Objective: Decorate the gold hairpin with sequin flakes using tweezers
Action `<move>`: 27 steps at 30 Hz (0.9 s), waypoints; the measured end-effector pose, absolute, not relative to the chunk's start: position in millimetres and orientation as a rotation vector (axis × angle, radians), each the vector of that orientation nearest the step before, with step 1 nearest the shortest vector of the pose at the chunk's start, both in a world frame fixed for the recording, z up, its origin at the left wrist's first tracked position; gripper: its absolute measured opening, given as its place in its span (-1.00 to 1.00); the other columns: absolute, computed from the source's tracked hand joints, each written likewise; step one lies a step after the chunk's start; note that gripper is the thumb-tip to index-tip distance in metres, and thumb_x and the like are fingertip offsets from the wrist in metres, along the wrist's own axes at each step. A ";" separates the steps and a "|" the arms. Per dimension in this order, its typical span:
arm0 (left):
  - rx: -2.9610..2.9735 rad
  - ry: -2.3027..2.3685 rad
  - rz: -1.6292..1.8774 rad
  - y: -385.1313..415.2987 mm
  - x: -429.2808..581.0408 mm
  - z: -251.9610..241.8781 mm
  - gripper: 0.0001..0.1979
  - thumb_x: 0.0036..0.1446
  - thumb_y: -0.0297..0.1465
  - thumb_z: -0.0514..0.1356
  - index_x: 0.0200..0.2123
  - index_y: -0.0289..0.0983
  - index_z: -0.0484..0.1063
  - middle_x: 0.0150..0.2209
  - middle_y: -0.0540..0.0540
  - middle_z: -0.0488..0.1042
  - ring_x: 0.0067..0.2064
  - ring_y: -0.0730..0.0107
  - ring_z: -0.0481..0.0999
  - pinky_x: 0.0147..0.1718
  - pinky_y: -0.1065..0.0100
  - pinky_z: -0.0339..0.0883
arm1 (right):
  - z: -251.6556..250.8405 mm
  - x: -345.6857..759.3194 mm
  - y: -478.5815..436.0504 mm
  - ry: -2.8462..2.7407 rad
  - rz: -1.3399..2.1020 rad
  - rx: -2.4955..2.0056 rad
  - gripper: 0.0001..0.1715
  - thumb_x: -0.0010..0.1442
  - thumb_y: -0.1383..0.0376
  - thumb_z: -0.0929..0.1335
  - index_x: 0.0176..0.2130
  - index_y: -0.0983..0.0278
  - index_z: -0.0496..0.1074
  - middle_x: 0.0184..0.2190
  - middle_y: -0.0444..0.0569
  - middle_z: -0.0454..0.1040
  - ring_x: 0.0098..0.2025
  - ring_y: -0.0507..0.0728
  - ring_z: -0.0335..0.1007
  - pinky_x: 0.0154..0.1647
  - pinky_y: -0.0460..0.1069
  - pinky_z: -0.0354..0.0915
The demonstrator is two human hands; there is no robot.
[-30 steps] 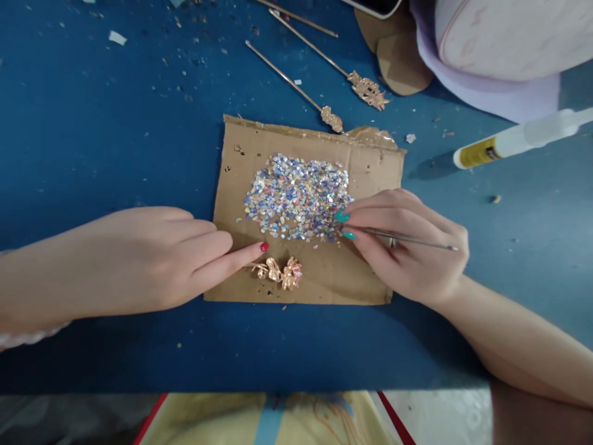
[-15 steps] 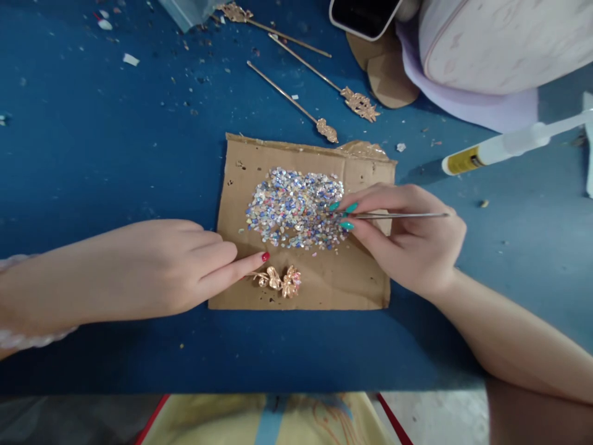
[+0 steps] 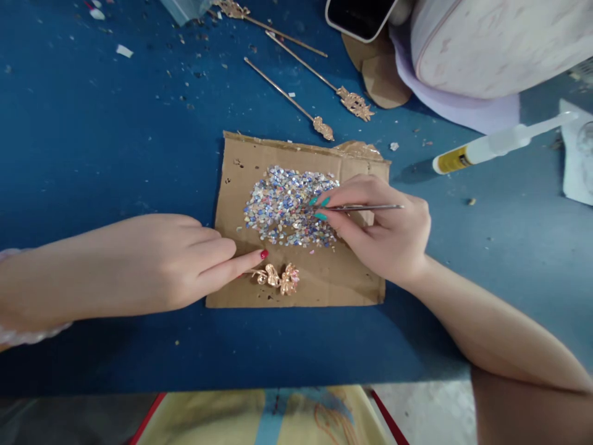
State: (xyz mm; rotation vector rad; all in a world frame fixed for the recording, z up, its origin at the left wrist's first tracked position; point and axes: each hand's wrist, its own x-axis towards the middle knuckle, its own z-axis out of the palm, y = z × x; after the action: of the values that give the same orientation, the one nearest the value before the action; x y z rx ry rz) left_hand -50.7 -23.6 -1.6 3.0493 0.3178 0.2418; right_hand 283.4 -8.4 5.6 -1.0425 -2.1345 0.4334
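A brown cardboard sheet (image 3: 352, 284) lies on the blue table and carries a heap of small iridescent stones (image 3: 282, 207). A gold flower ornament (image 3: 280, 278) sits near the sheet's front edge. My left hand (image 3: 171, 262) rests on the table with its other fingers curled under, and its red-nailed forefinger presses the ornament's stem end. My right hand (image 3: 380, 232) pinches thin metal tweezers (image 3: 365, 207), whose tips reach into the right side of the heap.
Three gold hair sticks (image 3: 296, 105) lie behind the cardboard. A glue syringe (image 3: 491, 147) lies at the right. A phone (image 3: 359, 17), cardboard discs (image 3: 382, 80) and a pale round case (image 3: 495, 43) are at the back right. Small debris dots the table.
My right hand has moved left with the tweezers, further into the stone heap. My left forefinger stays on the ornament. The view has shifted slightly.
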 end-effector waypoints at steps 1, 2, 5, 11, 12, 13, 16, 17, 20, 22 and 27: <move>3.051 0.321 0.233 -23.4 -51.1 -2.1 -0.25 0.26 -0.55 0.07 0.52 -0.29 0.20 -0.30 0.00 0.49 -0.43 0.23 0.39 -0.51 0.19 0.34 | 5.0 283.2 -8.5 -2.135 0.433 -1.036 -0.90 0.42 0.28 0.49 -0.22 0.17 0.65 -0.32 -0.06 0.74 -0.25 0.19 0.72 -0.12 0.12 0.66; 3.057 0.313 0.237 -23.1 -51.2 -2.2 -0.26 0.26 -0.55 0.07 0.51 -0.29 0.22 -0.30 0.00 0.49 -0.44 0.24 0.39 -0.51 0.19 0.36 | 4.4 283.1 -8.5 -2.134 0.432 -1.029 -0.89 0.42 0.29 0.49 -0.22 0.18 0.65 -0.32 -0.05 0.73 -0.25 0.19 0.71 -0.13 0.12 0.65; 3.095 0.266 0.258 -22.1 -49.3 -0.7 -0.32 0.21 -0.54 0.16 0.41 -0.36 0.36 -0.32 -0.01 0.44 -0.45 0.32 0.42 -0.53 0.25 0.42 | 2.9 283.4 -8.2 -2.130 0.423 -1.020 -0.89 0.41 0.30 0.50 -0.23 0.18 0.64 -0.34 -0.06 0.73 -0.27 0.18 0.70 -0.15 0.11 0.63; 3.150 0.272 0.252 -22.0 -45.1 2.5 -0.37 0.12 -0.53 0.22 0.29 -0.34 0.48 -0.35 0.03 0.40 -0.51 0.39 0.43 -0.61 0.27 0.45 | 1.1 284.0 -7.8 -2.115 0.393 -0.990 -0.88 0.41 0.30 0.49 -0.25 0.16 0.63 -0.34 -0.07 0.74 -0.30 0.18 0.71 -0.19 0.11 0.64; 3.151 0.281 0.253 -22.1 -44.9 2.6 -0.37 0.11 -0.54 0.23 0.29 -0.32 0.47 -0.36 0.04 0.40 -0.51 0.40 0.42 -0.61 0.28 0.45 | 1.0 284.1 -7.9 -2.118 0.391 -0.995 -0.87 0.41 0.30 0.49 -0.26 0.15 0.63 -0.34 -0.07 0.74 -0.30 0.18 0.71 -0.19 0.12 0.65; 3.152 0.289 0.256 -22.1 -44.8 2.6 -0.37 0.12 -0.56 0.23 0.30 -0.30 0.47 -0.37 0.04 0.40 -0.51 0.40 0.42 -0.60 0.28 0.44 | 1.1 284.1 -8.0 -2.120 0.387 -0.997 -0.87 0.41 0.29 0.49 -0.26 0.15 0.63 -0.34 -0.08 0.74 -0.30 0.18 0.71 -0.19 0.12 0.65; 3.145 0.286 0.281 -22.1 -44.3 2.6 -0.38 0.14 -0.60 0.21 0.30 -0.32 0.47 -0.38 0.04 0.41 -0.51 0.39 0.42 -0.59 0.27 0.39 | 2.0 283.7 -8.6 -2.112 0.392 -0.961 -0.87 0.39 0.32 0.51 -0.26 0.15 0.62 -0.34 -0.09 0.74 -0.30 0.17 0.72 -0.21 0.10 0.64; 3.144 0.283 0.286 -22.0 -44.1 2.7 -0.39 0.15 -0.61 0.20 0.30 -0.34 0.47 -0.38 0.04 0.41 -0.50 0.38 0.42 -0.58 0.26 0.38 | 2.4 283.5 -8.8 -2.106 0.399 -0.936 -0.87 0.38 0.35 0.51 -0.26 0.15 0.62 -0.34 -0.10 0.74 -0.31 0.16 0.72 -0.22 0.09 0.62; 3.149 0.279 0.293 -21.8 -43.1 3.1 -0.39 0.15 -0.61 0.19 0.29 -0.36 0.48 -0.37 0.04 0.42 -0.49 0.37 0.43 -0.56 0.25 0.38 | 2.7 282.7 -8.7 -2.089 0.421 -0.889 -0.85 0.36 0.42 0.52 -0.24 0.17 0.62 -0.33 -0.10 0.74 -0.32 0.15 0.71 -0.22 0.07 0.60; 3.157 0.279 0.292 -21.7 -42.5 3.4 -0.39 0.14 -0.61 0.20 0.28 -0.35 0.49 -0.38 0.04 0.41 -0.50 0.38 0.42 -0.57 0.26 0.38 | 2.3 282.7 -8.1 -2.088 0.420 -0.874 -0.85 0.36 0.43 0.52 -0.24 0.18 0.62 -0.34 -0.10 0.74 -0.32 0.16 0.71 -0.23 0.08 0.59; 3.169 0.285 0.267 -21.7 -42.4 3.9 -0.38 0.07 -0.60 0.28 0.25 -0.32 0.51 -0.40 0.06 0.39 -0.52 0.41 0.39 -0.59 0.29 0.36 | 5.7 285.1 -10.0 -2.109 0.418 -0.744 -0.82 0.35 0.47 0.50 -0.20 0.18 0.61 -0.33 -0.10 0.75 -0.30 0.17 0.74 -0.23 0.09 0.60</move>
State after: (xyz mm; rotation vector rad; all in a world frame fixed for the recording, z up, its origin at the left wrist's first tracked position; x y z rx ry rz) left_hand -42.4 -21.7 3.9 3.1690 0.2849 0.2670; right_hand 285.1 -10.0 5.7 -0.7436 -2.1089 0.4178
